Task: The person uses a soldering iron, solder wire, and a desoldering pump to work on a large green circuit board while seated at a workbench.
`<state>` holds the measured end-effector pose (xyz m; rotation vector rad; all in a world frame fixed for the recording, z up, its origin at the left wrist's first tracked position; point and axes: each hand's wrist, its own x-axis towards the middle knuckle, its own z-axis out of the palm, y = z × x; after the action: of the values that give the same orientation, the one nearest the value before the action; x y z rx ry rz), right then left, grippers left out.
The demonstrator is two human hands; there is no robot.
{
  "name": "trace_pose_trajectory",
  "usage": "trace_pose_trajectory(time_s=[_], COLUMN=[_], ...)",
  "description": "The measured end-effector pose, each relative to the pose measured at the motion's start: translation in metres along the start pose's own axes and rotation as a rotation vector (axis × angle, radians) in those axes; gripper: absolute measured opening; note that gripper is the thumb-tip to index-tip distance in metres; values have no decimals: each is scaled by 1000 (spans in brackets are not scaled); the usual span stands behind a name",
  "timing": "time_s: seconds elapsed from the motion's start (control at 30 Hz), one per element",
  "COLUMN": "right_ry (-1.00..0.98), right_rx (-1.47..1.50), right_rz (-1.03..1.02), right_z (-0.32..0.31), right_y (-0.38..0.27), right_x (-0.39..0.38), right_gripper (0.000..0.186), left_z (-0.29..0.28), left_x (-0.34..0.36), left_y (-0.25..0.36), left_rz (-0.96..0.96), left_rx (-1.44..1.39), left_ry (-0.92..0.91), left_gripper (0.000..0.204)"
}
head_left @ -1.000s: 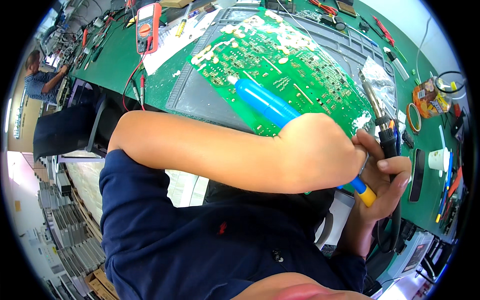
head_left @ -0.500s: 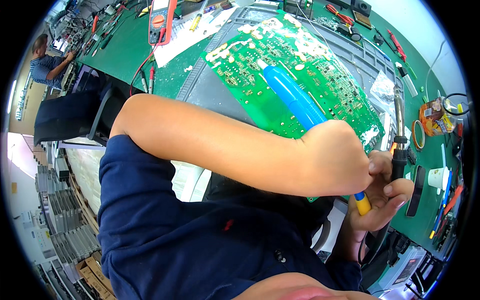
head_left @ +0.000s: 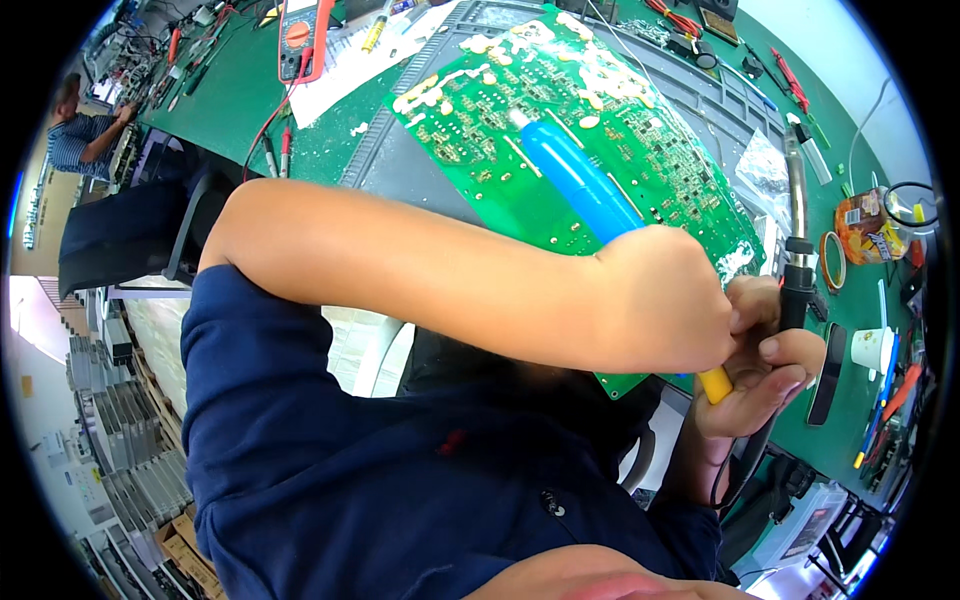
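Note:
My left hand (head_left: pixel 670 300) is closed around a blue solder sucker (head_left: pixel 582 178). Its pale nozzle lies over the upper middle of a large green circuit board (head_left: pixel 520 215), though whether it touches cannot be told. The sucker's yellow end (head_left: pixel 715 385) sticks out below my fist, beside my right palm. My right hand (head_left: pixel 765 370) grips the black handle of a soldering iron (head_left: pixel 796 265), whose metal shaft points away from me. Fingers of both hands meet near the board's right edge. White residue covers parts of the board, and my left forearm crosses in front of its near side.
A grey mat (head_left: pixel 410 165) lies under the board on the green bench. A red multimeter (head_left: pixel 303 40) with leads is at the far left. On the right are a plastic jar (head_left: pixel 870 228), a tape roll (head_left: pixel 832 260), a phone (head_left: pixel 826 375) and a white cup (head_left: pixel 872 350). Another person (head_left: pixel 85 135) works farther left.
The whole view has shifted slightly, so the bench and both arms appear a little higher and farther left. Both hands keep their holds, and less shows of the sucker's end below my left fist.

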<state>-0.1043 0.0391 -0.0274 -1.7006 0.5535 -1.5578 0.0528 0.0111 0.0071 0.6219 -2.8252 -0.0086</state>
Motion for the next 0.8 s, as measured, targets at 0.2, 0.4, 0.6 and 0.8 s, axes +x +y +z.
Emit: trace_pose_trajectory(time_s=[0.2, 0.4, 0.6, 0.8], right_ry=[90, 300, 357, 370], right_rx=[-5, -194, -230, -295], right_rz=[-100, -125, -28, 6], right_z=[-50, -119, -129, -129], right_y=[5, 6, 19, 20], right_x=[1, 1, -4, -9], right_gripper=[40, 32, 28, 36], left_z=[-28, -31, -54, -35], left_x=[-14, -62, -99, -135], left_y=[-41, -121, -202, -258], left_rz=[-249, -581, -898, -1163], left_rx=[75, 297, 109, -93], left_ry=[-70, 94, 152, -110], left_gripper=[16, 35, 35, 40])
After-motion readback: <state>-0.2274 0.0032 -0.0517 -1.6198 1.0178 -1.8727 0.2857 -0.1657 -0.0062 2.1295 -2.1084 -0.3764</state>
